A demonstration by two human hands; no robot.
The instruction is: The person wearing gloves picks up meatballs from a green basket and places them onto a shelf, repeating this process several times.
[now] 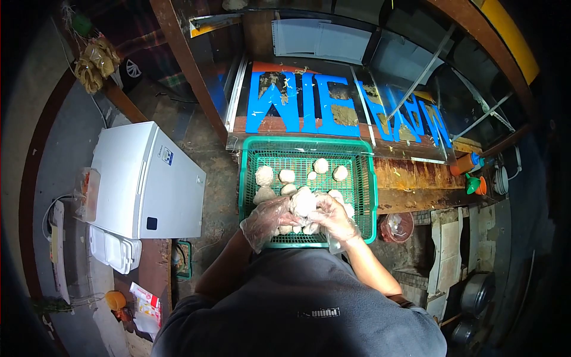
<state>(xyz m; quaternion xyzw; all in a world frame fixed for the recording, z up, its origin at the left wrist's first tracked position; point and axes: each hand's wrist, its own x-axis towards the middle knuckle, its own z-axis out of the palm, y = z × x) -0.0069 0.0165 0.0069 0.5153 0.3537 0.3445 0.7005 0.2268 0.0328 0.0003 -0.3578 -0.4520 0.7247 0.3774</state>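
Between my two hands, over a green plastic basket (372, 184), is a whitish lumpy ball (304, 203). My left hand (267, 219), in a loose clear plastic glove, is closed against the ball's left side. Gloved in the same clear plastic, my right hand (335, 218) pinches it from the right. More pale balls of different sizes lie on the basket's mesh bottom, among them one ball (320, 166) near the far side and a larger ball (264, 175) at the left. My hands hide part of the nearer ones.
A wooden counter (410, 181) extends right of the basket, below a glass case with blue lettering (333, 107). To the left stands a white chest freezer (148, 184), with white foam boxes (115, 249) beside it. A reddish bucket (397, 227) sits low at the right.
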